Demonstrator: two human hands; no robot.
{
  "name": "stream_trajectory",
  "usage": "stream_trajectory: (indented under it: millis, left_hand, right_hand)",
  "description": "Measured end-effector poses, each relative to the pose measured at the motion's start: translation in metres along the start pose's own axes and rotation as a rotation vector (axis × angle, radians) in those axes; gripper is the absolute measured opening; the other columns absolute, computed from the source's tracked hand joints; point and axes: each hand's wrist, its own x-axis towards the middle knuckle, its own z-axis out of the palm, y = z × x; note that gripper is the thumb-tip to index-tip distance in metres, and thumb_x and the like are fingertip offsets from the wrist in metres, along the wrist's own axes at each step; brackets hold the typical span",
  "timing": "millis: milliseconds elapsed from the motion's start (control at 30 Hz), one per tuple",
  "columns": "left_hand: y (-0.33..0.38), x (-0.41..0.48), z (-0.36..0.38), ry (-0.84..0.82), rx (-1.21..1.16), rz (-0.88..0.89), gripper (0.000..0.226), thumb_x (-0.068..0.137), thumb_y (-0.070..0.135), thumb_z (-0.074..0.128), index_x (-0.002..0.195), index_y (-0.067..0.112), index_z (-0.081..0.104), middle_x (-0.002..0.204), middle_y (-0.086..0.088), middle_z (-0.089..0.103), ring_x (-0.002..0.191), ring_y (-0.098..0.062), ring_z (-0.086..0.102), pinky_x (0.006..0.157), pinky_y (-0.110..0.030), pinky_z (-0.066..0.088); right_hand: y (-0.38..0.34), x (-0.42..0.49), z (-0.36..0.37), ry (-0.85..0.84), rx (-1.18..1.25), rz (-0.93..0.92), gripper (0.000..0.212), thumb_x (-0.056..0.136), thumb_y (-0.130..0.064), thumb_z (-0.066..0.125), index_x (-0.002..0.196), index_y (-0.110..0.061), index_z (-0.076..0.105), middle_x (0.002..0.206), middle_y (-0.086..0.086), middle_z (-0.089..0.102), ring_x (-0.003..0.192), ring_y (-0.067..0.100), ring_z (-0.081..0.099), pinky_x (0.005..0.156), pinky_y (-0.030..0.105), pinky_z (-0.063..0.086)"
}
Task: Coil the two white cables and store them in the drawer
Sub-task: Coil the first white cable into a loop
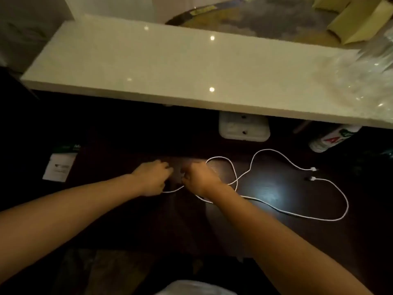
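Cable [173, 190] stretches from left hand [152, 177] to right hand [201, 177].

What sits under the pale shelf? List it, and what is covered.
A white socket box shows below the shelf edge, a labelled bottle lying to its right. The shelf hides the bottle's far end; further back is too dark to tell.

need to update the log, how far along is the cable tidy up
Done: nothing yet; the white cables lie in loose loops on the dark surface, connector ends free. In hand: the left hand and right hand both grip cable at the middle, seemingly starting a coil. Remaining: coiling both and stowing them; no drawer clearly shows.
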Motion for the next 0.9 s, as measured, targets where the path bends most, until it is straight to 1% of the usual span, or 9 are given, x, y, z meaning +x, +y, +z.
stream_trajectory:
  millis: [100,200,367,567,633,700,800,867,900]
  left_hand:
    - [-0.015,-0.002,0.026,-0.025,0.121,0.061,0.046,0.084,0.020,0.053,0.129,0.015,0.049,0.133,-0.006,0.047,0.124,-0.026,0.043,0.094,-0.035,0.043]
    - [-0.029,-0.005,0.051,0.049,0.145,0.106,0.047,0.081,0.021,0.056,0.128,0.014,0.052,0.134,-0.009,0.048,0.129,-0.031,0.041,0.100,-0.037,0.038]
    - [-0.037,-0.005,0.066,0.184,0.196,0.155,0.031,0.063,0.009,0.074,0.092,0.009,0.065,0.099,-0.010,0.063,0.095,-0.030,0.058,0.081,-0.037,0.050]
    - [-0.034,-0.009,0.058,0.285,0.143,0.180,0.034,0.059,0.005,0.070,0.092,0.007,0.064,0.081,-0.007,0.064,0.080,-0.027,0.062,0.095,-0.044,0.049]
    - [-0.030,-0.012,0.053,0.269,0.070,0.151,0.037,0.057,0.002,0.069,0.093,0.007,0.064,0.079,-0.006,0.066,0.077,-0.025,0.065,0.102,-0.044,0.045]
    - [-0.022,-0.015,0.049,0.227,-0.053,0.102,0.035,0.067,0.000,0.061,0.100,0.008,0.061,0.091,-0.008,0.066,0.085,-0.026,0.065,0.103,-0.041,0.043]
    - [-0.006,-0.020,0.037,0.179,-0.332,-0.017,0.021,0.089,0.005,0.046,0.106,0.014,0.053,0.105,-0.006,0.058,0.091,-0.028,0.061,0.082,-0.039,0.048]
    - [0.007,-0.021,0.027,0.175,-0.519,-0.094,0.009,0.097,0.015,0.041,0.099,0.018,0.049,0.101,-0.003,0.056,0.087,-0.026,0.060,0.076,-0.042,0.049]
    - [0.014,-0.021,0.022,0.170,-0.582,-0.112,0.011,0.100,0.020,0.040,0.096,0.017,0.049,0.097,-0.001,0.057,0.085,-0.023,0.059,0.076,-0.042,0.049]
  right_hand:
    - [-0.006,0.007,0.022,-0.035,0.047,-0.076,0.027,0.078,-0.025,0.053,0.100,-0.015,0.065,0.104,0.017,0.071,0.099,0.040,0.065,0.081,0.042,0.055]
    - [-0.015,0.011,0.042,-0.066,0.022,-0.113,0.034,0.083,-0.020,0.058,0.115,-0.016,0.065,0.118,0.015,0.066,0.109,0.037,0.060,0.087,0.041,0.053]
    - [-0.020,0.019,0.070,-0.003,-0.187,-0.195,0.033,0.087,-0.015,0.053,0.118,-0.012,0.062,0.120,0.014,0.061,0.115,0.038,0.048,0.091,0.042,0.042]
    - [-0.017,0.020,0.069,0.033,-0.183,-0.202,0.029,0.085,-0.013,0.052,0.112,-0.009,0.062,0.114,0.017,0.064,0.109,0.040,0.053,0.091,0.044,0.040]
    - [-0.015,0.020,0.060,0.054,-0.146,-0.190,0.025,0.086,-0.014,0.052,0.109,-0.011,0.061,0.112,0.015,0.065,0.107,0.038,0.055,0.088,0.042,0.040]
    - [-0.009,0.019,0.047,0.105,-0.092,-0.186,0.018,0.087,-0.013,0.052,0.102,-0.011,0.060,0.107,0.015,0.065,0.102,0.038,0.057,0.082,0.041,0.041]
    - [0.004,0.017,0.026,0.153,-0.003,-0.178,0.012,0.086,-0.012,0.054,0.096,-0.011,0.059,0.099,0.015,0.064,0.093,0.039,0.060,0.074,0.041,0.046]
    - [0.015,0.013,0.011,0.157,0.070,-0.185,0.010,0.088,-0.018,0.055,0.094,-0.013,0.060,0.094,0.013,0.064,0.088,0.036,0.062,0.070,0.039,0.049]
    - [0.021,0.010,0.003,0.154,0.112,-0.196,0.011,0.089,-0.021,0.057,0.093,-0.013,0.062,0.092,0.012,0.065,0.086,0.034,0.063,0.070,0.036,0.049]
